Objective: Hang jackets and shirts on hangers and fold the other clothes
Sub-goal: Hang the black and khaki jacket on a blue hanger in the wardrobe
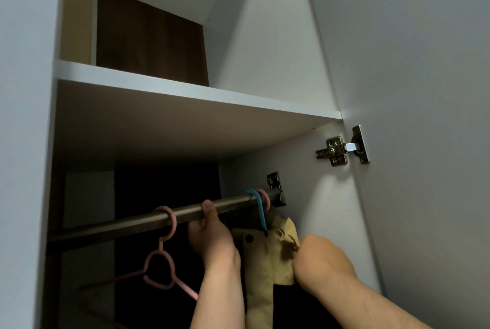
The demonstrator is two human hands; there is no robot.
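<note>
A tan jacket (261, 257) hangs on a blue hanger (258, 209) hooked over the dark closet rod (127, 225), near the rod's right end. My left hand (210, 236) is raised just left of the jacket, its thumb lying against the rod. My right hand (318, 259) pinches the jacket's collar on the right side. An empty pink hanger (161, 262) hangs further left on the rod. Another pink hook (265, 197) sits behind the blue one.
A white shelf (185, 90) runs above the rod. The open wardrobe door (424, 116) stands at the right with a metal hinge (342, 149). The rod's bracket (277, 188) is fixed to the right side wall. The closet interior below is dark.
</note>
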